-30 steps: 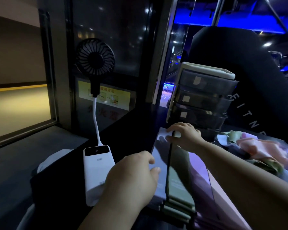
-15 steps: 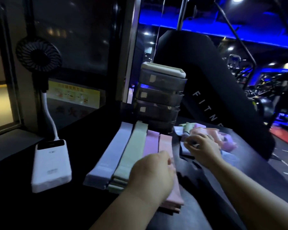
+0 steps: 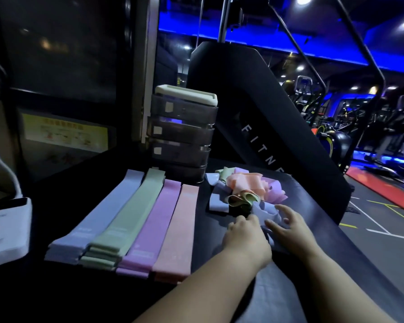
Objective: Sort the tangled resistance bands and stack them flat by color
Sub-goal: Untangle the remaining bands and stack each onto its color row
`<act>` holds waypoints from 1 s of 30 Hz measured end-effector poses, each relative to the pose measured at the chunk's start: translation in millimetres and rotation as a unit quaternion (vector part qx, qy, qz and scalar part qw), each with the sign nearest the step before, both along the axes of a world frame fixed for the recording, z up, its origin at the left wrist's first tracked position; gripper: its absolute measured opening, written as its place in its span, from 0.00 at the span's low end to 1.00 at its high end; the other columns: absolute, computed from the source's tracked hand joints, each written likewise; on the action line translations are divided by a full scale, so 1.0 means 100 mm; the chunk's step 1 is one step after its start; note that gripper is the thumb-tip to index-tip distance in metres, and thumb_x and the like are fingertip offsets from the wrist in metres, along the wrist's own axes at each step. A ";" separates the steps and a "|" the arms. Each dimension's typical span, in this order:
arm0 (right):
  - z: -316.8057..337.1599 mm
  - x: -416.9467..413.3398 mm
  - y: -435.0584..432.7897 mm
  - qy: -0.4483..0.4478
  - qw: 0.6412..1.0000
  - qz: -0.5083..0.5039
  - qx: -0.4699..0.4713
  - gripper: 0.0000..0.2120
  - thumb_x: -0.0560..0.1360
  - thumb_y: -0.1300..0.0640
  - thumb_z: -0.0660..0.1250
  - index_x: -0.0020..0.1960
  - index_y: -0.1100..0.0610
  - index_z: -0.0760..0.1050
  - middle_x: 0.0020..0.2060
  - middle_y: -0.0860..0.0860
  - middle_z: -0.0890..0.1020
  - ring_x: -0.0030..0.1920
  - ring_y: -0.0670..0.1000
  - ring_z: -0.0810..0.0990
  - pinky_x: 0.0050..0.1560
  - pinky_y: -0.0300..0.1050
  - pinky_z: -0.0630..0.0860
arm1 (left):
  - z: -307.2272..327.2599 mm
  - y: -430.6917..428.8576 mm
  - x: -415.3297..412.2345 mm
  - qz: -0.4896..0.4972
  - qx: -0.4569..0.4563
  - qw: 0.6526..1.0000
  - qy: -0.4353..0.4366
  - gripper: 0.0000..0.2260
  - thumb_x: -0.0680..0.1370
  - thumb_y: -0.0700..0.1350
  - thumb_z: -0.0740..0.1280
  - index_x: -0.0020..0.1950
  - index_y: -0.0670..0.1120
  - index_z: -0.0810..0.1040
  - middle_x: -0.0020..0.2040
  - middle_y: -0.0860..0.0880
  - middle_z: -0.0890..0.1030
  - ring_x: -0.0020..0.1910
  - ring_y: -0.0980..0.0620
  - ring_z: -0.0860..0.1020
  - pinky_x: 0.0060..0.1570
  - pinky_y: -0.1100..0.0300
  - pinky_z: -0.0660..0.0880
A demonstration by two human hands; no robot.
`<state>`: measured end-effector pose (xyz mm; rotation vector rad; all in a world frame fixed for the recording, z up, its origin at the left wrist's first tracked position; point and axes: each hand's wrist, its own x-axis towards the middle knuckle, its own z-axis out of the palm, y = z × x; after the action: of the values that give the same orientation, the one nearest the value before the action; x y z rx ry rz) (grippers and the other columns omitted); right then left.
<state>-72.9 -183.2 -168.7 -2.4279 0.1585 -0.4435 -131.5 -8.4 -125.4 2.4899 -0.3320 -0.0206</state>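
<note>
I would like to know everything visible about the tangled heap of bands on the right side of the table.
The tangled heap of pastel elastic resistance bands lies on the black table, right of the four flat band stacks. It is a crumpled bundle of soft loops: peach on top, lilac at the right, pale green folded in the middle, blue-grey at the near side. The left hand and the spread right hand touch its near blue-grey band.
</note>
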 end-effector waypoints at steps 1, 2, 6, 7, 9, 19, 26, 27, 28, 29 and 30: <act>-0.01 0.02 0.00 0.003 1.000 0.011 0.012 0.27 0.70 0.51 0.76 0.66 0.51 0.73 0.63 0.53 0.76 0.55 0.51 0.77 0.56 0.46 0.74 | -0.02 -0.07 0.04 0.015 -0.012 1.000 0.010 0.20 0.78 0.47 0.64 0.68 0.44 0.65 0.68 0.41 0.67 0.68 0.40 0.66 0.64 0.49 0.67; -0.01 0.03 0.00 0.000 1.000 0.016 0.014 0.23 0.70 0.51 0.75 0.63 0.49 0.75 0.61 0.51 0.77 0.53 0.50 0.78 0.54 0.46 0.75 | -0.04 -0.12 0.09 0.029 -0.026 0.999 0.020 0.21 0.79 0.47 0.63 0.69 0.45 0.63 0.69 0.42 0.66 0.69 0.40 0.65 0.65 0.49 0.67; 0.04 0.05 0.03 -0.006 1.000 0.007 -0.021 0.07 0.71 0.49 0.73 0.44 0.45 0.74 0.47 0.49 0.80 0.46 0.51 0.78 0.45 0.44 0.71 | -0.06 -0.21 0.29 0.064 -0.068 0.994 0.059 0.22 0.80 0.48 0.61 0.71 0.47 0.60 0.71 0.42 0.64 0.70 0.39 0.64 0.67 0.48 0.65; 0.06 0.05 0.04 -0.006 1.000 0.007 -0.012 0.08 0.72 0.50 0.73 0.42 0.46 0.73 0.44 0.49 0.81 0.45 0.51 0.79 0.44 0.44 0.71 | -0.06 -0.22 0.33 0.066 -0.077 0.993 0.064 0.23 0.80 0.49 0.61 0.72 0.47 0.59 0.72 0.42 0.64 0.70 0.39 0.64 0.67 0.48 0.64; 0.10 0.03 0.03 -0.015 0.999 0.023 0.025 0.09 0.73 0.51 0.73 0.40 0.49 0.73 0.38 0.48 0.81 0.41 0.50 0.78 0.41 0.43 0.72 | -0.08 -0.23 0.38 0.062 -0.098 0.992 0.057 0.25 0.80 0.49 0.61 0.76 0.49 0.56 0.73 0.41 0.63 0.71 0.38 0.63 0.68 0.48 0.63; 0.33 -0.23 -0.04 -0.102 0.933 0.162 0.304 0.10 0.73 0.67 0.70 0.47 0.54 0.74 0.38 0.43 0.77 0.39 0.43 0.72 0.40 0.39 0.71 | -0.26 -0.21 0.44 -0.003 -0.276 0.961 -0.020 0.26 0.77 0.44 0.63 0.75 0.54 0.64 0.72 0.48 0.69 0.70 0.47 0.68 0.69 0.55 0.65; 0.40 -0.32 0.07 -0.088 0.891 0.193 0.400 0.13 0.72 0.61 0.72 0.55 0.54 0.76 0.45 0.51 0.79 0.41 0.45 0.80 0.38 0.40 0.76 | -0.24 -0.11 0.37 -0.005 -0.346 0.938 -0.028 0.06 0.80 0.44 0.64 0.56 0.48 0.78 0.51 0.50 0.82 0.50 0.52 0.78 0.43 0.66 0.69; 0.40 -0.32 0.06 -0.078 0.879 0.205 0.424 0.19 0.69 0.56 0.75 0.58 0.54 0.75 0.47 0.53 0.80 0.43 0.48 0.80 0.40 0.43 0.77 | -0.23 -0.10 0.36 -0.005 -0.371 0.929 -0.016 0.05 0.80 0.44 0.64 0.54 0.49 0.78 0.50 0.51 0.82 0.49 0.53 0.79 0.43 0.66 0.71; 0.42 -0.33 0.06 -0.068 0.871 0.216 0.436 0.26 0.65 0.51 0.78 0.60 0.54 0.75 0.48 0.55 0.80 0.44 0.51 0.80 0.42 0.46 0.76 | -0.23 -0.10 0.35 -0.007 -0.397 0.918 0.003 0.05 0.80 0.45 0.64 0.53 0.50 0.78 0.49 0.51 0.83 0.49 0.53 0.80 0.45 0.65 0.73; 0.41 -0.32 0.04 -0.066 0.868 0.224 0.438 0.32 0.61 0.47 0.79 0.62 0.54 0.74 0.50 0.56 0.80 0.46 0.53 0.80 0.43 0.47 0.76 | -0.23 -0.10 0.34 -0.008 -0.424 0.906 0.023 0.05 0.80 0.45 0.64 0.53 0.50 0.79 0.48 0.51 0.84 0.49 0.52 0.80 0.48 0.62 0.75; 0.41 -0.33 0.04 -0.066 0.869 0.231 0.433 0.36 0.58 0.46 0.79 0.63 0.53 0.74 0.51 0.55 0.81 0.46 0.53 0.80 0.45 0.47 0.75 | -0.24 -0.09 0.34 -0.007 -0.452 0.891 0.044 0.06 0.80 0.44 0.64 0.53 0.50 0.79 0.48 0.51 0.84 0.49 0.52 0.81 0.49 0.60 0.76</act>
<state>-105.4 -179.3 -127.8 -1.4677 -0.2416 -0.2341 -97.1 -17.8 -149.2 1.5521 -0.2398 0.0137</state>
